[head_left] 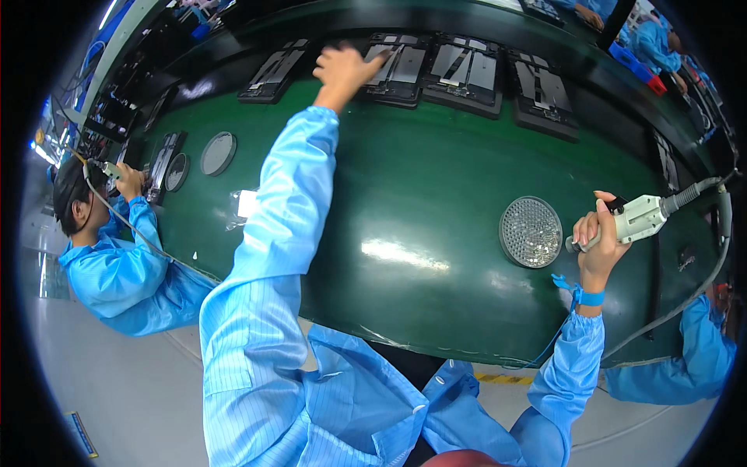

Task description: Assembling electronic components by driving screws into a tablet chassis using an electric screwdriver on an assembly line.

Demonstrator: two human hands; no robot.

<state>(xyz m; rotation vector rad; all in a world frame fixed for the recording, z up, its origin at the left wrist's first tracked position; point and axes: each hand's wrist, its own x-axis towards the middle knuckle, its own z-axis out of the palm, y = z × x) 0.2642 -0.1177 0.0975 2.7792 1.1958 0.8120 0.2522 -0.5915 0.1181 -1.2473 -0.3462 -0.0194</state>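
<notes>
My left hand [345, 75] reaches to the far side of the green table, slightly blurred, with fingers apart and nothing seen in it. It is over the left edge of an opened tablet-like device [404, 71] whose inner parts show; whether it touches the device I cannot tell. On the right, my right hand [597, 240] is wrapped round a pale electric screwdriver [643, 221] with a grey cable. Its tip end points left, close to a round dimpled dish [531, 231] holding small shiny pieces. A blue strap circles my right wrist.
More opened devices, among them a left one [274, 71], a middle one [464, 71] and a right one [542, 92], line the far side. Left lie a round dish [219, 153] and a small clear bag [245, 204]. A co-worker [117, 249] holds a similar tool.
</notes>
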